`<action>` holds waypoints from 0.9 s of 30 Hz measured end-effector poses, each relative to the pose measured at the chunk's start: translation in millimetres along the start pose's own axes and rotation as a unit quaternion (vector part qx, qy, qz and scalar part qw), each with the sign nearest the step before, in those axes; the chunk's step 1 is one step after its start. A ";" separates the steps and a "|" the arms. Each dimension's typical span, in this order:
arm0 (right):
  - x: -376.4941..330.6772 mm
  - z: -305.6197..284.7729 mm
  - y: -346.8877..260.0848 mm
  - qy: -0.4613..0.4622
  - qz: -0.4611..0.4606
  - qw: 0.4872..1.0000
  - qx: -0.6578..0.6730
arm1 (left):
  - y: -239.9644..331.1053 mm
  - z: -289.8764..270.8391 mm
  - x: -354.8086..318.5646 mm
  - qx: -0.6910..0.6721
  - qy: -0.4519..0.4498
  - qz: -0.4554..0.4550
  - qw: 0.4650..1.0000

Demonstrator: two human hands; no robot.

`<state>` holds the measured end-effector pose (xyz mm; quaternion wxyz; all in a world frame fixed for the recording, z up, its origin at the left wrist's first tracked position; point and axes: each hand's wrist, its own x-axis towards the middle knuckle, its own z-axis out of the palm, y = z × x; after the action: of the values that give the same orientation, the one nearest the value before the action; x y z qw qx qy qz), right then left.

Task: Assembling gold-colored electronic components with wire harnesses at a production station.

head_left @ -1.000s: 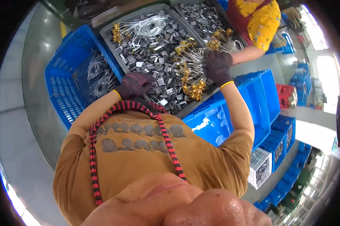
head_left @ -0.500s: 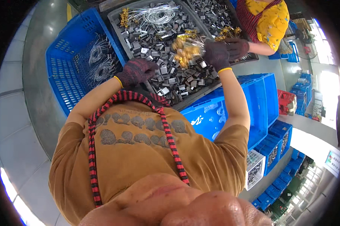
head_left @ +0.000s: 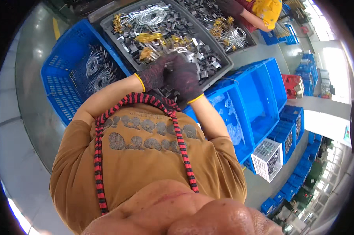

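Observation:
My left hand (head_left: 155, 74) and my right hand (head_left: 184, 80), both in dark gloves with yellow cuffs, meet over the near side of a grey tray (head_left: 228, 62). Their fingers are curled in against each other. A bundle of silvery wires (head_left: 181, 50) emerges beside the right fingers; that hand appears closed on it. What the left fingers pinch is hidden. Just beyond the hands lie gold-coloured wire ends (head_left: 149, 37). Small dark metal pieces (head_left: 181, 24) fill much of the tray, and a coil of pale wire (head_left: 151, 15) rests at its far end.
At left stands a blue basket (head_left: 63, 74) with wire coils inside. A second tray (head_left: 250, 42) adjoins on the right, where a co-worker's arm (head_left: 255, 20) reaches in. Blue crates (head_left: 257, 88) and a white crate (head_left: 259, 158) stand to my right.
My right hand has moved left and nearer, bringing the wire bundle to my left hand, which shifted right. The co-worker's hand has drawn back, and gold-ended wires now show in the second tray.

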<state>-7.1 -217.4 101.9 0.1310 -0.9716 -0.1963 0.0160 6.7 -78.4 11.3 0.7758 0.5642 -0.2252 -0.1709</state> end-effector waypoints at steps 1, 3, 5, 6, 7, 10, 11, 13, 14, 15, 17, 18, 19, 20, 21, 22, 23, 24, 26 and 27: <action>-12.3 -1.7 -9.8 -0.026 0.019 0.999 0.024 | 22.4 12.1 -0.1 -0.220 0.079 -0.155 0.960; -32.9 -14.8 -25.0 0.045 0.019 0.997 0.066 | 35.0 22.0 -1.1 -0.355 0.191 -0.268 0.875; -40.6 -31.2 -34.1 0.008 0.015 0.989 0.149 | 55.4 27.0 -2.3 -0.371 0.202 -0.282 0.861; -45.0 -2.7 -28.0 0.090 -0.032 0.988 0.122 | 76.1 34.6 -0.1 -0.384 0.215 -0.291 0.850; -44.0 3.4 -28.6 0.092 -0.021 0.988 0.124 | 92.7 43.1 -0.6 -0.315 0.256 -0.261 0.876; -42.0 3.0 -30.2 0.140 -0.106 0.956 0.237 | 44.9 -9.7 0.8 -0.076 0.209 -0.125 0.967; -43.6 -0.3 -27.8 0.143 -0.102 0.955 0.239 | 45.4 -24.1 -7.4 0.235 0.100 -0.014 0.967; -42.4 -10.0 -20.9 0.058 -0.132 0.950 0.278 | 42.8 -56.8 -10.7 0.269 0.032 0.012 0.963; -43.2 -27.7 -18.5 0.051 -0.186 0.927 0.321 | 29.0 -81.9 -21.2 0.287 0.010 0.053 0.957; -43.6 -26.6 -11.7 0.050 -0.166 0.944 0.280 | -6.6 -130.3 -45.6 0.543 0.031 -0.002 0.839; -45.3 -13.9 29.8 0.084 -0.029 0.970 0.226 | 80.6 -69.0 -21.1 0.752 -0.145 -0.212 0.607; -36.5 4.6 57.5 0.114 0.003 0.973 0.201 | 64.1 -80.7 -42.4 0.748 -0.050 -0.051 0.660; -18.1 23.5 89.5 0.144 0.042 0.973 0.175 | 42.6 -91.5 -58.4 0.719 0.041 0.117 0.684; 2.8 21.9 107.1 0.104 0.105 0.983 0.112 | 53.9 -84.1 -59.3 0.544 -0.002 0.069 0.836; 23.9 21.0 121.4 0.066 0.170 0.982 0.046 | 81.0 -60.1 -48.6 0.587 -0.056 -0.014 0.807; 44.9 41.3 144.4 0.047 0.192 0.980 0.013 | 103.6 -39.4 -39.2 0.624 -0.111 -0.093 0.768; 60.2 65.5 165.4 0.029 0.214 0.976 -0.021 | 102.0 -35.7 -40.9 0.644 -0.081 -0.041 0.760; 74.9 78.0 164.2 0.064 0.189 0.977 -0.069 | 94.8 -34.1 -45.4 0.645 -0.074 -0.045 0.759; 108.7 96.3 168.7 -0.092 0.224 0.970 -0.014 | 83.7 -29.3 -50.0 0.590 0.038 -0.093 0.801; 105.2 104.1 158.9 -0.096 0.051 0.992 -0.057 | 102.5 -20.7 -45.7 0.566 0.058 -0.193 0.799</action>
<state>141.3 -292.2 -37.9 0.0554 -0.9802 -0.1588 0.1046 -19.4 -6.8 96.3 0.2809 0.9435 -0.1226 -0.1258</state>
